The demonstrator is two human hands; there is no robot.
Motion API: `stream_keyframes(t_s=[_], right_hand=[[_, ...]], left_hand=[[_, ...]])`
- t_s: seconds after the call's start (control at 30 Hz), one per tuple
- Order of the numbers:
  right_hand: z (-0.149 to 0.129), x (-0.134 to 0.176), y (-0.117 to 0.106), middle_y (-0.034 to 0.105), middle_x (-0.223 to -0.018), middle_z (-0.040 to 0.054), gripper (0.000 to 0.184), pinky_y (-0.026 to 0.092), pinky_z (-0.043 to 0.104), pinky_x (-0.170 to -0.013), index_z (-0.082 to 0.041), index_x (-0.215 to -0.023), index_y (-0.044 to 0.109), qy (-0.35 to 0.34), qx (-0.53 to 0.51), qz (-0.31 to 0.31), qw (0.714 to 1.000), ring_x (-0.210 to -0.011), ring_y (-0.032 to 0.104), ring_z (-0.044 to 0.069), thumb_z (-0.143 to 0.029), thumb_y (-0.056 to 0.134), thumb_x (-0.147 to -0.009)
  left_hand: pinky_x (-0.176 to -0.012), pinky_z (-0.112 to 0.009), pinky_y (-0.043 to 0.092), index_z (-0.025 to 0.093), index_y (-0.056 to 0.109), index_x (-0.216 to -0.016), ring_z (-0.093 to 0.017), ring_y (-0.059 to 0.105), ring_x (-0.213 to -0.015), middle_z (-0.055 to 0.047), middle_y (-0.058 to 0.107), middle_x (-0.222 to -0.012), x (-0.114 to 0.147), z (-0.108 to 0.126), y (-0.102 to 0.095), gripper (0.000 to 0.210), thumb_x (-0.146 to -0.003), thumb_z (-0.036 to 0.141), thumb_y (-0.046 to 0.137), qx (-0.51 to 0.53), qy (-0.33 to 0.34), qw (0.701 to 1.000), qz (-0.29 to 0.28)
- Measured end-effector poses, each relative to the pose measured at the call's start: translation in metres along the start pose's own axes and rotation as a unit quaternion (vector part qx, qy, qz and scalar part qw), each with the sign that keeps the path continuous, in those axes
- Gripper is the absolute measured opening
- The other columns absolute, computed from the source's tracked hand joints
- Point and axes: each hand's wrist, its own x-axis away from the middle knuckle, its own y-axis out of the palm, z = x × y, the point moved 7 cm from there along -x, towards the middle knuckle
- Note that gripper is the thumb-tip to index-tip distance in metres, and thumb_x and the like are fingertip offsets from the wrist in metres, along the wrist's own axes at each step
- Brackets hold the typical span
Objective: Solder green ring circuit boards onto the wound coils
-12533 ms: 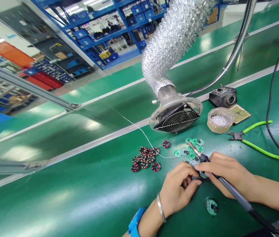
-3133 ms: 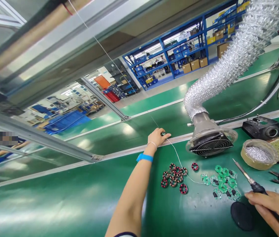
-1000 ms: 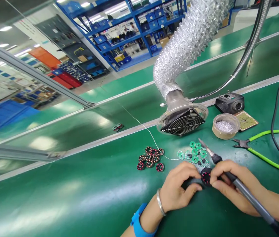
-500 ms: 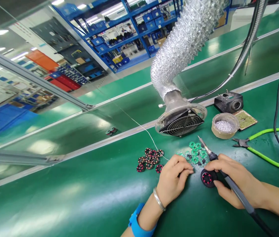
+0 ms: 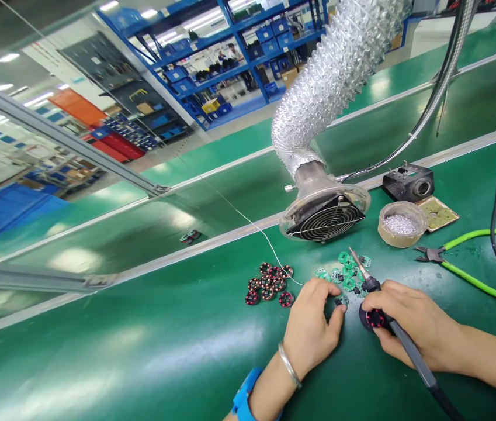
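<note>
My left hand point(image 5: 313, 327) has thin solder wire point(image 5: 283, 270) running into it. Its thumb and index finger are parted around a small green circuit board point(image 5: 343, 299) with a dark part on it; whether they touch it I cannot tell. My right hand point(image 5: 414, 321) is closed on a soldering iron point(image 5: 409, 345), its tip pointing up and left over a cluster of small green circuit boards point(image 5: 349, 270). The same hand's thumb and fingers also hold a round black piece with a red-dotted copper coil ring point(image 5: 375, 318). Several similar coil rings point(image 5: 267, 283) lie left of my hands.
A fume extractor hood point(image 5: 326, 219) hangs behind the boards on a silver duct point(image 5: 318, 99). Behind my right hand stand a tub of solder bits point(image 5: 401, 225), a sponge tray point(image 5: 438, 213) and a black iron holder point(image 5: 409, 181). Green-handled cutters point(image 5: 471, 275) and a black cable point(image 5: 495, 204) lie to the right.
My left thumb and index finger have moved from pinched together to apart, by a small circuit board. My right hand still holds the iron and the round piece, which has tilted slightly.
</note>
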Motion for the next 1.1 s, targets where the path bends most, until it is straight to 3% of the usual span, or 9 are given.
stream_keyframes(t_s=[0.17, 0.3, 0.4, 0.5, 0.6, 0.7, 0.8, 0.93, 1.1], right_hand=[[0.003, 0.003, -0.004, 0.062, -0.087, 0.0017, 0.042, 0.045, 0.028, -0.065, -0.022, -0.111, 0.048, 0.016, -0.020, -0.010, 1.000, -0.073, 0.054, 0.017, -0.008, 0.053, -0.072], [-0.004, 0.004, -0.018, 0.065, -0.094, 0.0037, 0.038, 0.048, 0.030, -0.067, -0.022, -0.115, 0.046, 0.006, -0.030, 0.074, 0.997, -0.074, 0.056, 0.018, -0.018, 0.061, -0.080], [-0.017, 0.004, -0.021, 0.066, -0.090, 0.0041, 0.033, 0.049, 0.032, -0.065, -0.023, -0.112, 0.047, -0.028, 0.000, 0.143, 0.989, -0.074, 0.057, 0.019, -0.021, 0.064, -0.083], [-0.027, 0.004, -0.014, 0.065, -0.083, 0.0031, 0.022, 0.051, 0.031, -0.065, -0.024, -0.106, 0.051, -0.046, 0.031, 0.143, 0.988, -0.072, 0.059, 0.018, -0.018, 0.060, -0.087], [-0.031, 0.003, -0.015, 0.066, -0.083, 0.0032, 0.025, 0.052, 0.031, -0.067, -0.025, -0.109, 0.053, -0.065, 0.046, 0.135, 0.988, -0.074, 0.062, 0.017, -0.010, 0.052, -0.088], [-0.020, -0.001, -0.030, 0.068, -0.090, 0.0047, 0.027, 0.054, 0.032, -0.069, -0.026, -0.113, 0.052, -0.049, 0.049, 0.130, 0.989, -0.082, 0.065, 0.020, -0.013, 0.053, -0.089], [-0.001, -0.004, -0.045, 0.069, -0.099, 0.0061, 0.031, 0.055, 0.034, -0.072, -0.024, -0.116, 0.051, -0.021, 0.036, 0.114, 0.993, -0.081, 0.065, 0.020, -0.015, 0.055, -0.087], [0.014, -0.003, -0.044, 0.067, -0.099, 0.0056, 0.035, 0.055, 0.030, -0.072, -0.022, -0.119, 0.050, -0.007, -0.004, 0.050, 0.999, -0.081, 0.064, 0.017, -0.011, 0.052, -0.085], [0.004, -0.001, -0.026, 0.065, -0.094, 0.0034, 0.036, 0.050, 0.026, -0.070, -0.021, -0.118, 0.048, -0.033, -0.075, -0.030, 0.996, -0.079, 0.060, 0.015, -0.008, 0.051, -0.085]], left_hand=[[-0.057, -0.025, 0.049, 0.019, 0.060, -0.087, -0.013, 0.057, -0.062, -0.002, 0.060, -0.075, 0.005, 0.002, 0.000, 0.009, -0.081, 0.015, 0.054, 0.173, -0.058, 0.983, 0.030], [-0.061, -0.025, 0.053, 0.019, 0.052, -0.081, -0.011, 0.062, -0.060, 0.001, 0.060, -0.071, 0.011, 0.006, 0.012, 0.007, -0.079, 0.018, 0.058, 0.420, -0.158, 0.894, 0.019], [-0.060, -0.023, 0.054, 0.020, 0.045, -0.075, -0.009, 0.061, -0.058, 0.002, 0.059, -0.072, 0.015, 0.017, 0.020, 0.018, -0.076, 0.019, 0.063, 0.506, -0.191, 0.841, 0.021], [-0.058, -0.020, 0.051, 0.020, 0.043, -0.070, -0.009, 0.059, -0.061, 0.001, 0.060, -0.072, 0.019, 0.027, 0.020, 0.023, -0.074, 0.019, 0.065, 0.513, -0.178, 0.839, 0.034], [-0.062, -0.024, 0.052, 0.020, 0.042, -0.069, -0.012, 0.060, -0.065, -0.001, 0.062, -0.073, 0.019, 0.032, 0.017, 0.022, -0.075, 0.021, 0.063, 0.491, -0.157, 0.857, 0.019], [-0.071, -0.031, 0.053, 0.019, 0.052, -0.079, -0.017, 0.063, -0.075, -0.005, 0.065, -0.081, 0.011, 0.031, -0.001, 0.007, -0.077, 0.019, 0.059, 0.373, -0.067, 0.924, 0.044], [-0.083, -0.038, 0.050, 0.019, 0.061, -0.102, -0.022, 0.062, -0.092, -0.009, 0.067, -0.099, 0.004, 0.041, -0.012, 0.026, -0.077, 0.016, 0.058, 0.206, 0.108, 0.971, 0.059], [-0.076, -0.032, 0.049, 0.022, 0.065, -0.106, -0.019, 0.063, -0.084, -0.005, 0.071, -0.093, 0.006, 0.054, 0.005, 0.022, -0.086, 0.018, 0.057, 0.079, 0.275, 0.958, -0.002], [-0.064, -0.029, 0.044, 0.023, 0.066, -0.094, -0.014, 0.060, -0.068, 0.000, 0.073, -0.080, 0.018, 0.060, 0.006, 0.025, -0.094, 0.014, 0.044, 0.038, 0.341, 0.939, -0.006]])
